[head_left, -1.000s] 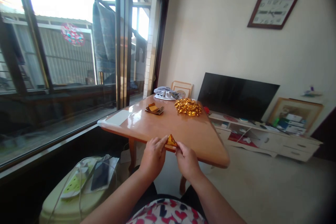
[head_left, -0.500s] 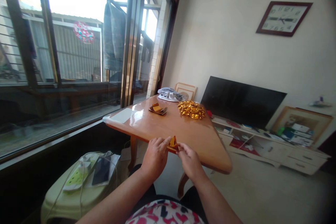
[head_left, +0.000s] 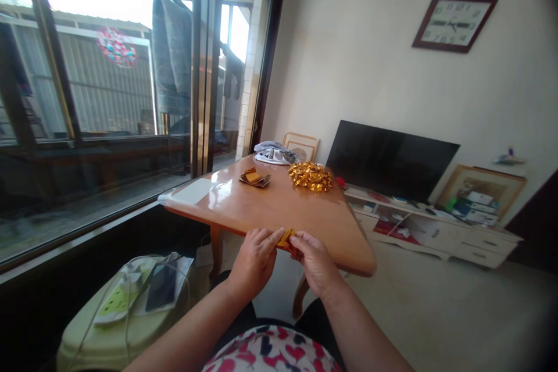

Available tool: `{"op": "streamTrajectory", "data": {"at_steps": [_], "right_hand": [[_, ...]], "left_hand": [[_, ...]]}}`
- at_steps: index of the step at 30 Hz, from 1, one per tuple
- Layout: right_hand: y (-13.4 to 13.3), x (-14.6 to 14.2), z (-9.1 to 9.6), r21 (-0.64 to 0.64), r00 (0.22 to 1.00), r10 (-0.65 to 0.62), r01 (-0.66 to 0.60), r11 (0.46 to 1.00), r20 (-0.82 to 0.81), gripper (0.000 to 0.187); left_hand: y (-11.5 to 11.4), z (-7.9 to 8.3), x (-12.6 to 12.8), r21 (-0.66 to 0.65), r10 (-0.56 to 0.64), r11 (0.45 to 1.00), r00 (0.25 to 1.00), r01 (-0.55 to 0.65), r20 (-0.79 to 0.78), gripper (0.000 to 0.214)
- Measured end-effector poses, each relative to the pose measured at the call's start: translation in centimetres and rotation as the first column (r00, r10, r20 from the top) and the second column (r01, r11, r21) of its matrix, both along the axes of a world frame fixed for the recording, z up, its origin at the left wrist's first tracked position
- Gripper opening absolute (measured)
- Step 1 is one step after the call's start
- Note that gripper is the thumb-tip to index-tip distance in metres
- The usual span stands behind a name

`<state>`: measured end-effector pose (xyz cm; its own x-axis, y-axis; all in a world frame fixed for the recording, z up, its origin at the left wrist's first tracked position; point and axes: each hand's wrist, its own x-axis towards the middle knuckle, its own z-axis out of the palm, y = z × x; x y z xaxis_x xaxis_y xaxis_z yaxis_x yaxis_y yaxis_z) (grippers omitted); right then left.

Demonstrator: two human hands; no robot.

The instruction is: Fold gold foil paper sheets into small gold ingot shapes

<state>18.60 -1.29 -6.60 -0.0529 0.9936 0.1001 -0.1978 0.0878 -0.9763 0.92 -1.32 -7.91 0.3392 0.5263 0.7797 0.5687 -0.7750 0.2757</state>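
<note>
Between my two hands, at the near edge of the wooden table (head_left: pixel 305 212), is a small piece of gold foil paper (head_left: pixel 286 239), partly folded. My left hand (head_left: pixel 257 256) pinches its left side, the index finger lying along the paper. On the right side my right hand (head_left: pixel 314 258) grips it between thumb and fingers, which cover much of that end. Farther up the table lies a small stack of gold and brown paper sheets (head_left: pixel 255 178). To the right of the stack sits a heap of shiny folded gold foil pieces (head_left: pixel 310 176).
Folded cloth (head_left: pixel 275 153) lies at the table's far end. Down on the left, a pale green stool (head_left: pixel 78 331) carries a phone (head_left: pixel 161 287) and cables. A television (head_left: pixel 392 160) stands on a white cabinet (head_left: pixel 475 247) beyond the table. A window runs along the left.
My right thumb has moved onto the foil paper and its raised flap is now pressed flatter. The whole view has shifted slightly, so the room appears farther left.
</note>
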Motion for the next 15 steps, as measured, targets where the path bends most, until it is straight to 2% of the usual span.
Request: {"op": "streamTrajectory", "data": {"at_steps": [4, 8, 12, 15], "right_hand": [[0.0, 0.1, 0.1, -0.026, 1.000, -0.006, 0.007, 1.000, 0.012, 0.028], [0.1, 0.1, -0.2, -0.039, 0.998, -0.054, 0.055, 0.998, 0.045, 0.036], [0.3, 0.1, -0.6, 0.075, 0.984, -0.138, 0.130, 0.989, 0.111, 0.039], [0.3, -0.1, -0.7, 0.199, 0.970, -0.169, 0.134, 0.971, 0.176, 0.039]], "left_hand": [[0.0, 0.1, 0.1, -0.052, -0.015, 0.999, 1.000, 0.016, 0.021, 0.040], [0.5, -0.2, 0.2, -0.170, -0.004, 0.985, 0.988, 0.030, 0.153, 0.037], [1.4, -1.0, 0.2, -0.291, 0.043, 0.955, 0.944, 0.058, 0.327, 0.034], [2.0, -1.2, 0.0, -0.426, 0.112, 0.899, 0.891, 0.098, 0.440, 0.034]]}}
